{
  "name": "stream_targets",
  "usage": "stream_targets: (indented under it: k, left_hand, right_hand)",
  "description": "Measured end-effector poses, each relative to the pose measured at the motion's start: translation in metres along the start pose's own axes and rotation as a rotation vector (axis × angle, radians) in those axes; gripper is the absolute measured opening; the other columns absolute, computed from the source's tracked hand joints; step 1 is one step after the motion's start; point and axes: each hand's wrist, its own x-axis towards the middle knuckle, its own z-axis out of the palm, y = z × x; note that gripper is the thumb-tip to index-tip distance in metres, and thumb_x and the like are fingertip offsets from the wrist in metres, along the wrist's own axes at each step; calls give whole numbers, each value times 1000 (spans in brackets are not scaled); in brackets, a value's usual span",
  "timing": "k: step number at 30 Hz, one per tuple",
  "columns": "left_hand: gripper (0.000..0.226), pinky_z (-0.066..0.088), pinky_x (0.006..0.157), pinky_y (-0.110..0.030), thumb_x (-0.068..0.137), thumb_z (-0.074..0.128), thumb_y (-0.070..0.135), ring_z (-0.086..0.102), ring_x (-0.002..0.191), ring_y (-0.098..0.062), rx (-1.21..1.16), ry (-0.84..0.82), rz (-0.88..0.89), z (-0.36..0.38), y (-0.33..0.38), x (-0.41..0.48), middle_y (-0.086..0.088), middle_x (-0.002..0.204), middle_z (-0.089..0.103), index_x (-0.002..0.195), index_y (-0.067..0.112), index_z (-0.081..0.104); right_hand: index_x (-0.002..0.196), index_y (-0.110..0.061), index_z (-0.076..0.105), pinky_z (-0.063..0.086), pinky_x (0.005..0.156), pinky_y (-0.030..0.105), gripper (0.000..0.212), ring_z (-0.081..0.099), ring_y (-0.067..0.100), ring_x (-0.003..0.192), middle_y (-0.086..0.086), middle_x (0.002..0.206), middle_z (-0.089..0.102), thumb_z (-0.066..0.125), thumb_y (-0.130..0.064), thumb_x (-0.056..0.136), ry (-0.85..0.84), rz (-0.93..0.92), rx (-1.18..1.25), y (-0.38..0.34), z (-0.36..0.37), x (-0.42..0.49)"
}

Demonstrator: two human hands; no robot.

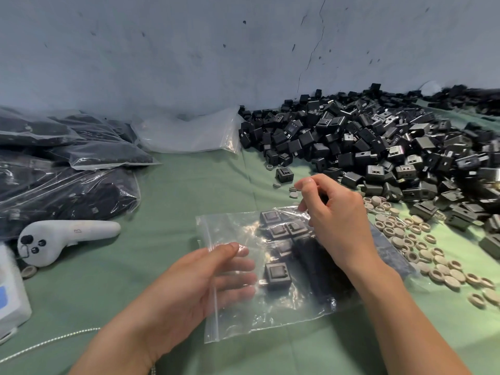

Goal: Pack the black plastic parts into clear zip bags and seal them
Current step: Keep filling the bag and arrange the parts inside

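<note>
Filling was the step in hand, judged from the unsealed mouth. Left grip (205, 280): fingers nearly straight, slid into the mouth of the zip bag (238, 320) and seen through the plastic, thumb at the top layer; it held nothing else. Right grip (335, 220): fingers curled at the bag's far edge, fingertips touching the plastic. A dark patch inside the curl might have been a part, but whether it pinched a part or the bag's edge could not be told.

The bag lay flat on the counter (189, 190) between both grips, its zip strip (208, 234) on the left side and not closed. Several black parts (277, 276) lay inside, partly hidden under the right wrist, so no count was possible.

Next move, as judged: add parts from the pile (378, 147) just beyond, take the left fingers out, then press the strip shut along its full length.

Pale rings (422, 253) lay scattered to the right. The filled bags (67, 185) at far left were too dark and glossy to read. A white box (10, 299) was cut off by the frame edge.
</note>
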Motion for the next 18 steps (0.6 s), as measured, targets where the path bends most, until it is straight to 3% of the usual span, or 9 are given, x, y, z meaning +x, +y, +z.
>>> stream_targets:
  k: [3, 6, 15, 18]
  left_hand:
    - [38, 61, 67, -43, 71, 73, 28, 72, 91, -42, 5, -42, -32, -1, 0, -1, -30, 104, 70, 95, -2, 75]
    - [32, 61, 73, -47, 73, 73, 29, 70, 98, -44, 21, -99, -71, 5, -1, -2, -32, 111, 67, 90, 2, 77]
    - [35, 58, 78, -53, 73, 82, 21, 63, 108, -51, -189, -297, -197, 14, -2, -1, -36, 114, 64, 97, -2, 73]
    - [49, 58, 81, -52, 75, 81, 22, 62, 110, -52, -201, -340, -217, 15, -5, 0, -37, 115, 63, 115, 2, 60]
  right_hand:
    - [98, -24, 72, 50, 54, 33, 28, 61, 7, 52, -8, 63, 68, 48, -35, 105, 3, 3, 6, 1, 0, 0]
    - [98, -24, 72, 42, 49, 28, 28, 57, 6, 48, -9, 63, 68, 47, -36, 105, 2, -4, 4, 2, 0, -1]
    - [97, -24, 72, 48, 51, 31, 29, 60, 7, 50, -10, 63, 67, 47, -36, 105, 7, -4, -6, 2, 0, 0]
    - [97, -24, 73, 48, 52, 31, 28, 60, 7, 51, -9, 62, 67, 48, -35, 105, 7, -6, -9, 1, 1, 0]
